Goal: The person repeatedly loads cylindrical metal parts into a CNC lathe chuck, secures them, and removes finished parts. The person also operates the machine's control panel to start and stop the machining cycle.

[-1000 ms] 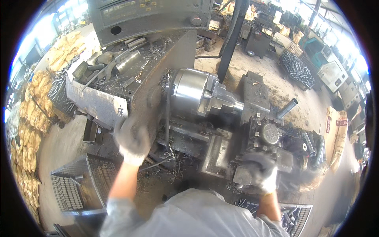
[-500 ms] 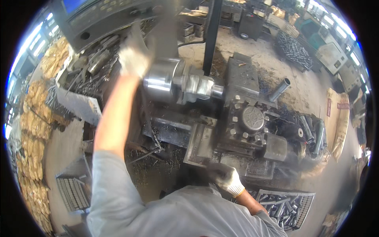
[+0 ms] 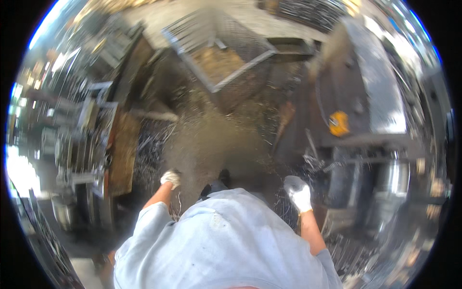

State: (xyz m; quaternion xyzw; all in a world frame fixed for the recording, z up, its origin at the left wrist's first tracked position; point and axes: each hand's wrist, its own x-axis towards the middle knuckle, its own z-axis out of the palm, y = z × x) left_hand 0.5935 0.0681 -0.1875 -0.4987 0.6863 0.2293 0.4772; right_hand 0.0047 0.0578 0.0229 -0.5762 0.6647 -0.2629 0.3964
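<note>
My left hand, in a whitish work glove with a dark fingertip area, hangs low beside my body, left of my dark shoe. It is apart from the wooden board further left. My right hand, in a white glove soiled grey at the fingers, hangs on the other side, near metal shavings at the foot of a dark machine. I make out nothing held in either one. Motion smears the fingers of both, so whether they are open or closed does not show.
Ahead stands a metal-framed mesh crate with brownish material inside. A yellow object sits on the machine to the right. Blurred machinery lines the left. Shavings litter the dirty floor.
My view has swung from the lathe with its chuck and tool turret to a floor area with a crate. My left hand has dropped from beside the chuck; both hands now hang low.
</note>
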